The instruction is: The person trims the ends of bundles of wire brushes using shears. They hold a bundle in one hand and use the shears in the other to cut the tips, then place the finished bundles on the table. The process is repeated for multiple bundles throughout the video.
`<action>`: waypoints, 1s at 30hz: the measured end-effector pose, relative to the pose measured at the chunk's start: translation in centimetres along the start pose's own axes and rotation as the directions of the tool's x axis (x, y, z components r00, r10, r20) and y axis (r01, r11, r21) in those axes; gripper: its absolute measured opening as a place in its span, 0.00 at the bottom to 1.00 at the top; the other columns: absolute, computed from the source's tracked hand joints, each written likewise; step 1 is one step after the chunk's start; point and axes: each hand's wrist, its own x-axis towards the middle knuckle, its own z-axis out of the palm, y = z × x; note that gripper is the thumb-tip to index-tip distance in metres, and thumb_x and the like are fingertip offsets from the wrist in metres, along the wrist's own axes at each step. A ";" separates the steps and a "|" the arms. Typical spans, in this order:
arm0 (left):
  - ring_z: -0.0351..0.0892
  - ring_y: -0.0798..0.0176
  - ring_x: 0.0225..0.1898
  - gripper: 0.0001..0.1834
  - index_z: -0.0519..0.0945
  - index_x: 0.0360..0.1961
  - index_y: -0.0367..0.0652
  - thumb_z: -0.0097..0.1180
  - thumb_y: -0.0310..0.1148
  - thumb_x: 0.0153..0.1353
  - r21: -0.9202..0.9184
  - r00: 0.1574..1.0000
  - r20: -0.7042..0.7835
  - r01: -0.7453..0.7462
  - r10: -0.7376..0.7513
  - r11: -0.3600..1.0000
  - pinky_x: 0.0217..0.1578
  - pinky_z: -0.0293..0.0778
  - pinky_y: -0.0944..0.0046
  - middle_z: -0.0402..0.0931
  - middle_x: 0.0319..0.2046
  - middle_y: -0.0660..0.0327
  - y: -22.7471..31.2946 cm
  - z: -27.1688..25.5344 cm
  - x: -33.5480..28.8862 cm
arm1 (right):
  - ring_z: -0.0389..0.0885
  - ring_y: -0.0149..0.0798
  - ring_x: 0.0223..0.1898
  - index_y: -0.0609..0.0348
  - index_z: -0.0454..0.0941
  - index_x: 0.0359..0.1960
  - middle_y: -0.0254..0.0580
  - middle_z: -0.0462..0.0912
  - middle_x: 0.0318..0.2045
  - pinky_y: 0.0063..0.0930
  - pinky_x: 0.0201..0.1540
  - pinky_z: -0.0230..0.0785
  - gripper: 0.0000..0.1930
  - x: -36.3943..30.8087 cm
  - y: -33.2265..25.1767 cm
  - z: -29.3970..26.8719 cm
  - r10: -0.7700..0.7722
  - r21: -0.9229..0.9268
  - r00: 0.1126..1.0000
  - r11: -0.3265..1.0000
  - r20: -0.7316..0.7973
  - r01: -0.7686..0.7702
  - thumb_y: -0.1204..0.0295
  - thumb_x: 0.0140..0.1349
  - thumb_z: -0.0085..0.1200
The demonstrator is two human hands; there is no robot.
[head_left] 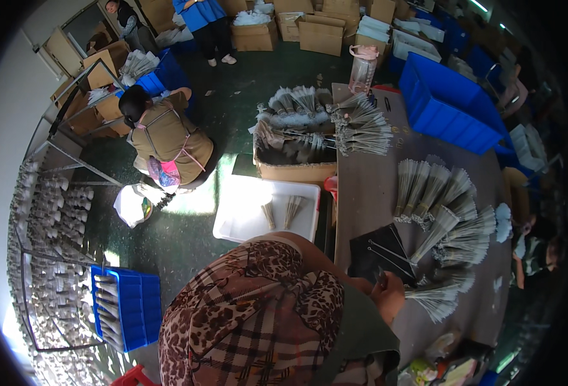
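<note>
Left of the black mat, a white tray holds two small bundles. At the mat's near edge is the left hand, mostly hidden; I cannot tell what its fingers do. Just right of it, the right hand has curled fingers beside a small dark piece; whether they grip it is unclear. Near the mat's right corner, a fanned bundle lies on the worktop, narrow end toward that hand. It looks light, stiff-stemmed and easily splayed, best held at its narrow end. More bundles lie right of the mat.
</note>
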 end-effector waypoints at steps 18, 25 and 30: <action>0.77 0.55 0.43 0.23 0.77 0.41 0.44 0.63 0.42 0.43 -0.144 0.992 -0.128 -0.029 0.010 0.989 0.42 0.69 0.59 0.78 0.35 0.54 -4.3 1.1 0.6 | 0.74 0.51 0.26 0.60 0.75 0.31 0.47 0.74 0.23 0.39 0.30 0.66 0.10 -0.1 1.9 0.5 0.092 0.027 0.995 0.995 0.024 -0.093 0.81 0.44 0.47; 0.77 0.49 0.38 0.21 0.74 0.41 0.43 0.62 0.37 0.45 0.217 1.000 0.030 -0.016 0.010 0.976 0.38 0.69 0.56 0.77 0.31 0.53 -5.5 0.5 2.1 | 0.76 0.48 0.26 0.61 0.76 0.31 0.48 0.76 0.25 0.36 0.29 0.67 0.07 -0.1 3.0 0.0 0.154 0.045 0.987 0.987 0.049 -0.156 0.78 0.50 0.49; 0.76 0.48 0.38 0.20 0.72 0.41 0.44 0.62 0.34 0.46 0.171 0.984 0.072 -0.173 0.163 0.970 0.38 0.68 0.55 0.76 0.31 0.53 1.4 -2.1 0.5 | 0.78 0.40 0.29 0.65 0.76 0.36 0.49 0.78 0.30 0.28 0.31 0.68 0.08 1.0 4.1 -4.8 0.332 0.240 0.940 0.909 0.073 -0.340 0.75 0.57 0.48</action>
